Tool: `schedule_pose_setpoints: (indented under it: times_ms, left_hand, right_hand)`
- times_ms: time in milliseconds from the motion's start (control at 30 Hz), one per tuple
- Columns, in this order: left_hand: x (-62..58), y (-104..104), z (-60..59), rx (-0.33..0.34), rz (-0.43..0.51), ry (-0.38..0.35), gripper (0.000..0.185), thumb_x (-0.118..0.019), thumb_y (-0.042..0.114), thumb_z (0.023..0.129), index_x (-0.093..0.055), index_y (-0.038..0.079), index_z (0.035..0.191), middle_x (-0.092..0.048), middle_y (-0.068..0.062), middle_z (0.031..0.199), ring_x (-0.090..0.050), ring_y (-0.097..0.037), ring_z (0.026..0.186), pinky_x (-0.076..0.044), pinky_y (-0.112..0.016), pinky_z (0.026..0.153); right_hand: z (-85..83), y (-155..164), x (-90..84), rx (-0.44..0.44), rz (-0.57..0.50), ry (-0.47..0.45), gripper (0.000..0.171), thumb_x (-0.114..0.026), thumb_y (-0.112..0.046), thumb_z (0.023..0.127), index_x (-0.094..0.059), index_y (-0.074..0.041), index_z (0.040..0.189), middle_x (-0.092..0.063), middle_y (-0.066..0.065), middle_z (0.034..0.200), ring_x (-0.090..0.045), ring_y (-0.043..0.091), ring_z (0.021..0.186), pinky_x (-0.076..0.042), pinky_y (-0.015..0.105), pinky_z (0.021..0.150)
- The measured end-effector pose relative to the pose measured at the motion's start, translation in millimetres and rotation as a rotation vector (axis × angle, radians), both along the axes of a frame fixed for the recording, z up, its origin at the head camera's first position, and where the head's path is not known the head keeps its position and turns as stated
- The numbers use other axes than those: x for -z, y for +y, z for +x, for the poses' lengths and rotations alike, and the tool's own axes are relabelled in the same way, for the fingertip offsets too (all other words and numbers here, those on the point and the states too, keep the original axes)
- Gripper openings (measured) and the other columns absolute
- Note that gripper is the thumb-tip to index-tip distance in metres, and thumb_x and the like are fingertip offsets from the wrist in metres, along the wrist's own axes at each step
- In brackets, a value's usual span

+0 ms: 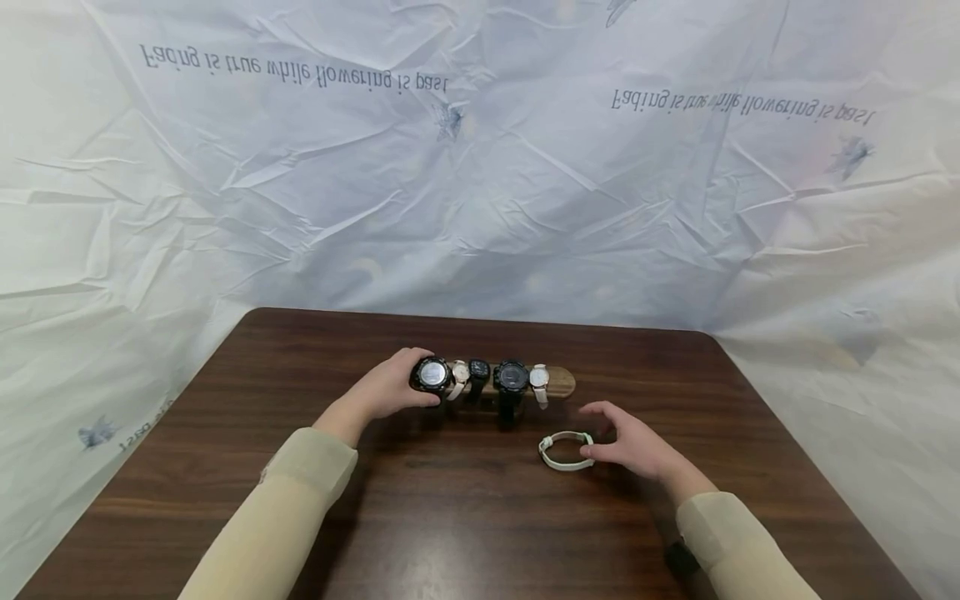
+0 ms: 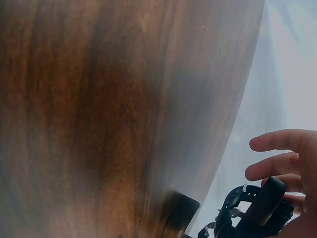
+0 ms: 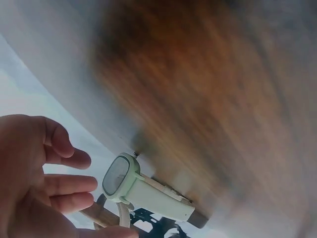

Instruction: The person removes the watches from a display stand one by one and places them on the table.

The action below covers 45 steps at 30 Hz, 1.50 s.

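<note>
A wooden watch stand [image 1: 558, 382] sits mid-table carrying several watches: a large black one [image 1: 431, 375] at its left end, a small pale one [image 1: 459, 377], two more black ones [image 1: 511, 380] and a cream one [image 1: 539, 382]. My left hand [image 1: 390, 387] grips the large black watch [image 2: 252, 210] at the stand's left end. A pale green watch [image 1: 565, 451] lies on the table in front of the stand's right end. My right hand [image 1: 630, 443] rests beside it with relaxed fingers touching its strap; the green watch [image 3: 130, 184] shows close in the right wrist view.
The dark wooden table [image 1: 465, 517] is backed and flanked by a crumpled white printed sheet [image 1: 480, 167]. Bare tabletop lies in front of the hands and to both sides of the stand.
</note>
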<state>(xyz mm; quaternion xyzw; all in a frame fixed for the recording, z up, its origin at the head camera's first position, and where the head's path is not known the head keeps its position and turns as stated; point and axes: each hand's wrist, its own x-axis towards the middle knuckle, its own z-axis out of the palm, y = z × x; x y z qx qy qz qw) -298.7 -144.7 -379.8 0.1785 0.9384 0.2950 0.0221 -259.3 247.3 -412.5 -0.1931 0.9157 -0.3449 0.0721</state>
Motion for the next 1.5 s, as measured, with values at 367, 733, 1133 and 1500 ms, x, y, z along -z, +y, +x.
schedule_pose_setpoints:
  times_ms: [367,733,1133,1500]
  left_hand:
    - [2.4,1.0,-0.4,-0.001,0.013,0.007,0.073,-0.070,0.044,0.068,-0.038,0.018,0.127,-0.041,-0.003,0.118,-0.048,-0.017,0.099,-0.040,-0.038,0.080]
    - [3.0,-1.1,-0.9,0.008,0.014,0.017,0.072,-0.070,0.043,0.067,-0.039,0.017,0.126,-0.042,-0.003,0.117,-0.048,-0.016,0.097,-0.040,-0.037,0.079]
    - [1.9,-0.1,-0.4,0.014,0.036,0.008,0.071,-0.070,0.042,0.068,-0.038,0.017,0.126,-0.041,-0.004,0.117,-0.048,-0.017,0.099,-0.040,-0.038,0.080]
    - [2.4,0.4,0.4,0.015,0.035,0.007,0.071,-0.070,0.042,0.069,-0.038,0.017,0.127,-0.041,-0.004,0.118,-0.047,-0.017,0.099,-0.040,-0.038,0.080]
  right_hand:
    - [-5.5,-6.8,-18.6,0.091,0.002,0.058,0.060,-0.063,-0.049,0.072,-0.045,-0.021,0.122,-0.045,0.004,0.118,-0.048,0.020,0.092,-0.041,0.033,0.066]
    - [-20.5,-24.7,-38.9,0.036,-0.005,0.093,0.058,-0.061,-0.049,0.074,-0.044,-0.023,0.123,-0.044,0.000,0.118,-0.047,0.019,0.090,-0.041,0.032,0.065]
    - [-29.9,-40.6,-51.1,-0.030,0.018,0.130,0.060,-0.062,-0.044,0.075,-0.043,-0.018,0.126,-0.043,0.001,0.115,-0.048,0.018,0.086,-0.041,0.032,0.066]
    - [-38.1,-58.2,-55.9,-0.067,0.048,0.146,0.054,-0.065,-0.035,0.076,-0.046,-0.017,0.123,-0.048,0.000,0.103,-0.048,0.014,0.080,-0.042,0.031,0.064]
